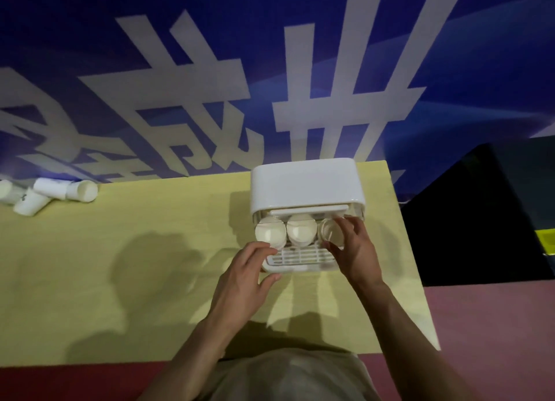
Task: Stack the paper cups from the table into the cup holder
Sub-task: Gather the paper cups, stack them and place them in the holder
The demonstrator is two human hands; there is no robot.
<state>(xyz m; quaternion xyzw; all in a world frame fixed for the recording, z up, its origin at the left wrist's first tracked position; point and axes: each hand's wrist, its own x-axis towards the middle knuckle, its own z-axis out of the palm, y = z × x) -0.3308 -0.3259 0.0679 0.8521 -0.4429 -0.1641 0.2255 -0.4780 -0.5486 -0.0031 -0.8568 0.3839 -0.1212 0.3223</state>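
Observation:
A white cup holder (306,184) stands on the yellow table (120,250), its slatted tray (300,258) pulled out toward me. Three cups lie side by side inside it: a left paper cup (268,232), a middle paper cup (300,231) and a clearer right cup (330,231). My right hand (356,250) curls its fingers and thumb around the right cup. My left hand (244,276) holds the tray's front left corner, fingers on top and thumb at the front edge. Several loose paper cups (54,192) lie at the table's far left.
A blue banner with large white characters (210,85) hangs behind the table. A black block (480,214) stands to the right of the table. The floor (495,325) is reddish.

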